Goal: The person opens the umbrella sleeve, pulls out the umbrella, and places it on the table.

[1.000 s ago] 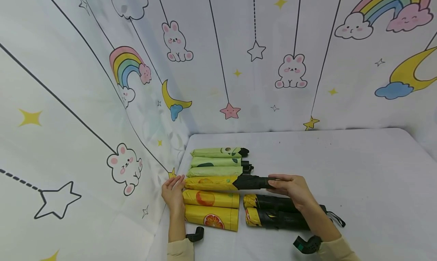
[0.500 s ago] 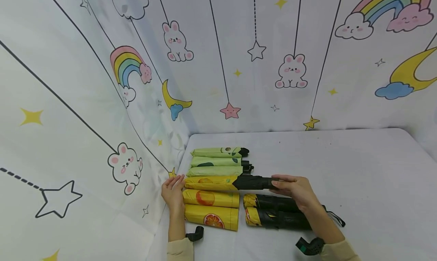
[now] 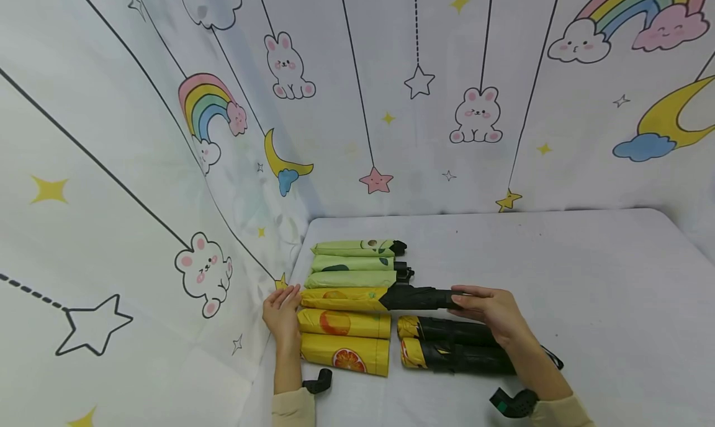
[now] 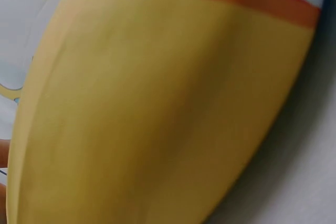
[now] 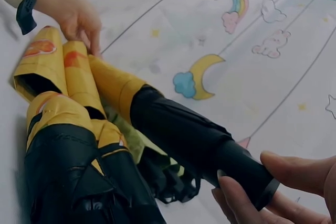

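With its fingers and thumb, my right hand (image 3: 491,312) holds the black handle end of a folded umbrella (image 3: 421,298). The rest of that umbrella sits inside a yellow orange-print sleeve (image 3: 343,299). At the sleeve's left end my left hand (image 3: 282,312) pinches the tip; the right wrist view shows those fingertips bent over it. Just below lie two yellow sleeves, one plain orange-print (image 3: 343,323) and one with an orange slice (image 3: 346,354). In the left wrist view a yellow sleeve (image 4: 157,87) fills the frame and hides most of the hand.
Two black folded umbrellas with yellow tips (image 3: 458,357) lie right of the loose sleeves, partly under my right forearm. Beyond the held umbrella, three green sleeved umbrellas (image 3: 352,264) lie in a row. White cloth walls (image 3: 335,135) stand left and behind the white table (image 3: 586,278).
My right hand has moved a little to the right with the umbrella, and more of its black part shows outside the yellow sleeve. The left hand stays at the sleeve's end.
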`<state>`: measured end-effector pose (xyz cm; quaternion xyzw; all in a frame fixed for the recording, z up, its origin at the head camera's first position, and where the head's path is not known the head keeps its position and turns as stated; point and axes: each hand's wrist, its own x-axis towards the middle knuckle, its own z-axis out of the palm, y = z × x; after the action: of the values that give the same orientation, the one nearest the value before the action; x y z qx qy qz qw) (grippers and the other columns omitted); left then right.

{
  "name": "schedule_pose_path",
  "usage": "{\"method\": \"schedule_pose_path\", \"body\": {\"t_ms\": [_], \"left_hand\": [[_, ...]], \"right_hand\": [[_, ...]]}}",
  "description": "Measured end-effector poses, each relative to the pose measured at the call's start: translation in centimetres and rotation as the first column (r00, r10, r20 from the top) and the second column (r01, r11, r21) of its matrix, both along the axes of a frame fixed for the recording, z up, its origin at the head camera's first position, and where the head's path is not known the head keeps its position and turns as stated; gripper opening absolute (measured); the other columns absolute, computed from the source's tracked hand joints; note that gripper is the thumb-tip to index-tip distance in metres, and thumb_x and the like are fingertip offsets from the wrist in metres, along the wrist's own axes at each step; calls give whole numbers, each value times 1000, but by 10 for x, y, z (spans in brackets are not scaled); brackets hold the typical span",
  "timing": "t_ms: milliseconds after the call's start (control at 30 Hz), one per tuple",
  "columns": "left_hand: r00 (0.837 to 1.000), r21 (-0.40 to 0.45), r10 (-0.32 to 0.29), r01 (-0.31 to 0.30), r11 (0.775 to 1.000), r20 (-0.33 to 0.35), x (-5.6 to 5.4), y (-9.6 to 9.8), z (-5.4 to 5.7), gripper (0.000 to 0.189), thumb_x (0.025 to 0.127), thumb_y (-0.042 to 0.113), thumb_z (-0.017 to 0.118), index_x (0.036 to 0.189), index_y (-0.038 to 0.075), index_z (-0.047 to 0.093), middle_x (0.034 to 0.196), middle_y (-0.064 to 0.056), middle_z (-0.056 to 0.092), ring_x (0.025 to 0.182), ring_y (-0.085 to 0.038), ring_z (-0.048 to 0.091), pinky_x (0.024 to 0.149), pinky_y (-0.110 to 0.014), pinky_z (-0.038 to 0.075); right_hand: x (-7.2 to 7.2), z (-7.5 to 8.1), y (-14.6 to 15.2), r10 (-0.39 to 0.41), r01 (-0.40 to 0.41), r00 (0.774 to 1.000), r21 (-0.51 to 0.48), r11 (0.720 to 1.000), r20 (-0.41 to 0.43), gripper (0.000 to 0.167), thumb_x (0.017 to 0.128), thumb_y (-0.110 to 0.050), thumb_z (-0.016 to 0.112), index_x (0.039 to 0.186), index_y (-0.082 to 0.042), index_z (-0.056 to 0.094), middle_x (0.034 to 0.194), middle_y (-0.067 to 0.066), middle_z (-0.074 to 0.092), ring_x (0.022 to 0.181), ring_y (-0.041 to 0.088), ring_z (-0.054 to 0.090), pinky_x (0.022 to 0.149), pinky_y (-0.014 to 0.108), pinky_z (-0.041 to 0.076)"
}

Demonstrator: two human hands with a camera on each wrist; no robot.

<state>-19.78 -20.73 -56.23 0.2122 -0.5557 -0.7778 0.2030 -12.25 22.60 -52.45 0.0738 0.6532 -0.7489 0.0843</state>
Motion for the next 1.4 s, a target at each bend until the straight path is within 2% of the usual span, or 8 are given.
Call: {"method": "schedule_pose_path", "body": {"t_ms": [167,400,633,900,1300,1400], "left_hand": [[1000,1,1,-1,1000,-3,0,0,-1,56,94,-18,64,142,-11,37,135,-33,56,120,-36,69,97,-32,57],[1000,-4,-5,5,1000,-5,-2,0,-2,55,94,-17,65,142,-11,38,134,-33,56,119,-36,69,95,-32,58],[1000,-8,-3,3,1000,4,-1,-1,0,55,94,-16,65,142,-12,39,134,-32,57,120,-37,69,93,-30,59],[1000,-6,2,-2,1000,-5,0,0,3,55,94,-17,63,143,-11,38,136,-33,55,122,-37,67,96,-31,57],[1000,-28,-7,7,1000,8,1,-1,0,55,95,-15,64,143,-11,38,136,-32,55,122,-36,68,96,-29,57],[1000,-22,-6,6,1000,7,0,-1,-1,55,95,-16,63,143,-11,38,135,-32,56,122,-37,67,97,-30,57]], "right_hand": [[1,-1,4,-1,1,1000,-11,1000,-3,52,93,-16,81,134,10,64,126,8,73,99,26,78,97,34,58],[3,0,9,-20,20,1000,-12,1000,6,51,92,-16,82,133,10,65,115,-1,77,97,26,78,94,32,59],[6,3,17,-28,27,999,-58,998,-15,47,92,-10,80,131,13,65,113,1,77,94,26,78,93,37,60],[11,4,26,-27,24,999,-100,995,-26,42,93,-5,78,128,15,66,113,-1,77,95,27,78,92,40,60],[17,8,39,-29,22,999,-156,988,-42,33,94,0,75,122,17,68,116,0,77,95,24,78,95,51,57],[18,7,42,-29,22,999,-159,987,-43,32,95,0,74,122,17,68,116,0,77,96,24,78,95,50,57]]}}
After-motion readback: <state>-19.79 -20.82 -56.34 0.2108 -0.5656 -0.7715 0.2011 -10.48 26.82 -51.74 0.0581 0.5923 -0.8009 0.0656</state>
